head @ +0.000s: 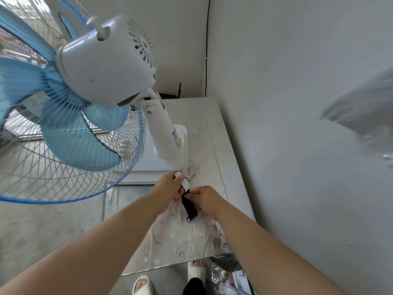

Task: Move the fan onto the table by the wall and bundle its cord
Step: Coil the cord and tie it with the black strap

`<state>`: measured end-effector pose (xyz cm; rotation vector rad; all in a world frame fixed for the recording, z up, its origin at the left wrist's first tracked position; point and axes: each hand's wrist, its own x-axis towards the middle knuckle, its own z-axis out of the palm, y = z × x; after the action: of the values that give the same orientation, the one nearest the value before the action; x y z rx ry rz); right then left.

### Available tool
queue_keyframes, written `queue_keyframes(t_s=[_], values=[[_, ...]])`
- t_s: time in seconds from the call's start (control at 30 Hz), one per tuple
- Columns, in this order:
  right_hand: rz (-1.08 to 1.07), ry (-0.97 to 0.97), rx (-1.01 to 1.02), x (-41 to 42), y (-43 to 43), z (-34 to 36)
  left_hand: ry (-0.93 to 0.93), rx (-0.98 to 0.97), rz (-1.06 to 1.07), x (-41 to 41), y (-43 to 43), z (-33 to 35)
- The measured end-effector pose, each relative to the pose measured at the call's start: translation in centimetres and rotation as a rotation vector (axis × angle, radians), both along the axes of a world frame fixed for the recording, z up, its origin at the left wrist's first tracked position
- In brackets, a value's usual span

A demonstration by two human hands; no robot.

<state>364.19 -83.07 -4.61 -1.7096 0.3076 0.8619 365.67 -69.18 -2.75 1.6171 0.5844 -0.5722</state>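
Head view: the white pedestal fan with blue blades [95, 81] stands on the pale marble-patterned table [212, 128] against the wall. Just in front of the fan's base, your left hand [168, 186] pinches a black-and-white strap [188, 199]; your right hand [204, 199] grips its black end.

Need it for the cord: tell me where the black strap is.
Head view, lower centre: the black strap is held between the left hand and right hand, above the table.

table [214, 128]: pale marbled top, against wall | on it: fan [157, 150] base
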Motion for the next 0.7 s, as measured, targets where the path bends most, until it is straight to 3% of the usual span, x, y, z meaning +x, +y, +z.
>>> queue_keyframes(t_s=[0.13, 0.23, 0.3, 0.37, 0.43, 0.5, 0.57, 0.6, 0.7], values=[[-0.205, 0.050, 0.081, 0.7, 2.0, -0.1, 0.123, -0.159, 0.006, -0.1, 0.4, 1.1], [-0.249, 0.068, 0.015, 1.8, 3.0, -0.2, 0.203, -0.290, 0.096, -0.2, 0.5, 1.9], [-0.236, 0.122, -0.062, 2.2, 2.8, 0.1, 0.151, -0.191, 0.121, -0.1, 0.1, 1.7], [-0.284, 0.075, -0.176, 2.5, 2.1, 0.2, 0.032, 0.039, 0.095, -0.2, -0.1, 1.5], [-0.440, -0.181, -0.332, 2.3, 1.0, 0.4, -0.107, 0.328, 0.009, -0.5, 0.0, 1.2], [-0.505, -0.515, -0.428, 2.4, 0.2, 1.5, -0.229, 0.429, 0.013, -0.9, 0.1, 1.0], [-0.306, -0.707, -0.434, 3.4, 0.2, 2.9, -0.324, 0.444, 0.023, -1.5, 0.1, 1.0], [-0.141, -0.688, -0.464, 4.1, 0.6, 3.6, -0.375, 0.457, 0.008, -1.7, 0.0, 1.1], [0.260, -0.327, -0.653, 5.8, 1.8, 5.3, -0.465, 0.514, -0.063, -2.1, 0.0, 1.0]])
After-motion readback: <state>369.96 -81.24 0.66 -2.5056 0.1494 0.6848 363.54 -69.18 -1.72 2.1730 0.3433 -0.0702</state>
